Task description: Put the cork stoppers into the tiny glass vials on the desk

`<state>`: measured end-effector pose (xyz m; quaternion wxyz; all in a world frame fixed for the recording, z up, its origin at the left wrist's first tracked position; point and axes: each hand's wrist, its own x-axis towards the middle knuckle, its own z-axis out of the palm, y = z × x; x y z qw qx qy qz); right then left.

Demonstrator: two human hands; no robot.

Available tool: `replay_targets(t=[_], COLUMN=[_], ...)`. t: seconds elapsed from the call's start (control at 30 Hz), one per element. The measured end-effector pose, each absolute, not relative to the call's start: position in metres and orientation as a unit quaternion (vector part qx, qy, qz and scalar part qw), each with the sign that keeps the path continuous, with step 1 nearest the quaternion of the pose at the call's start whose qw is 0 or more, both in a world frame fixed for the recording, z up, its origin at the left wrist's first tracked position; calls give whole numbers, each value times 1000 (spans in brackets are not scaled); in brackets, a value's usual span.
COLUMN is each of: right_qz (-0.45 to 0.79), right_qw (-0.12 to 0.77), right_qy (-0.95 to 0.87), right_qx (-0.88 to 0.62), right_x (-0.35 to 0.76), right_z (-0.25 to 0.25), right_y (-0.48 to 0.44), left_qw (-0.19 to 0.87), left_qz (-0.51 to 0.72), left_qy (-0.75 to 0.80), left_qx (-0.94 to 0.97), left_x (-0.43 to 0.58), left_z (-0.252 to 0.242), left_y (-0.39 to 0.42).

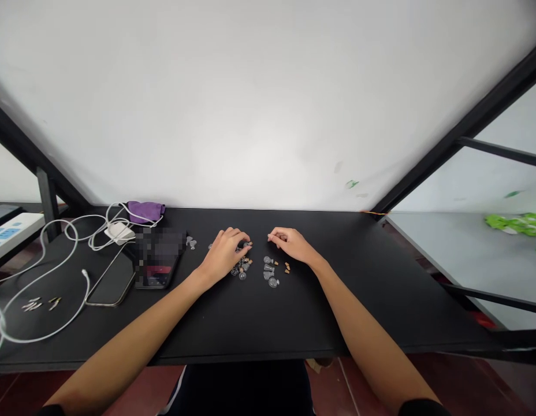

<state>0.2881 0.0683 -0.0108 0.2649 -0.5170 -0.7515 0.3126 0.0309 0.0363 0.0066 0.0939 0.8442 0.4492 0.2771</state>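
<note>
My left hand (224, 254) is closed, thumb and forefinger around a tiny clear glass bottle (246, 245) with a cork at its tip. Under and in front of that hand lies a pile of small corked bottles (242, 275), partly hidden by the fingers. To the right, several clear bottles without corks (268, 268) lie in a column, with a few loose corks (287, 268) beside them. My right hand (290, 244) hovers just beyond these, its fingertips pinched together; whatever they hold, if anything, is too small to make out.
At the left are a pixelated dark phone (159, 280), a second phone (112, 283), white cables (62, 266), a charger (119, 233) and a purple cloth (145, 211). More clear pieces (191, 242) lie near the phone. A power strip (14, 231) sits at far left. Black frame bars flank the table.
</note>
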Motion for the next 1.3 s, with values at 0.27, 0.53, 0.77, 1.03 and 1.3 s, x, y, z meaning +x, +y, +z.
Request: replay_targets(t=[0.27,0.53,0.77,1.03,1.3], right_qz=[407,380,378,370,409], right_qw=[206,118,121,102,167], right_qy=[-767,-827,-822,-813,-782], right_qx=[-451,-397,-408,-437,-439], right_x=[301,312,317,337,321], right_z=[14,29,29,30,41], right_y=[61,52,53,54,44], left_qw=[123,132,146,135,124], left_qz=[283,315,411,406,389], left_qy=[456,447,389,324,301], left_qx=[835,827,812,844,862], left_x=[33,35,39,44,44], left_z=[-1,2,5,1,1], left_y=[43,39,19,9,5])
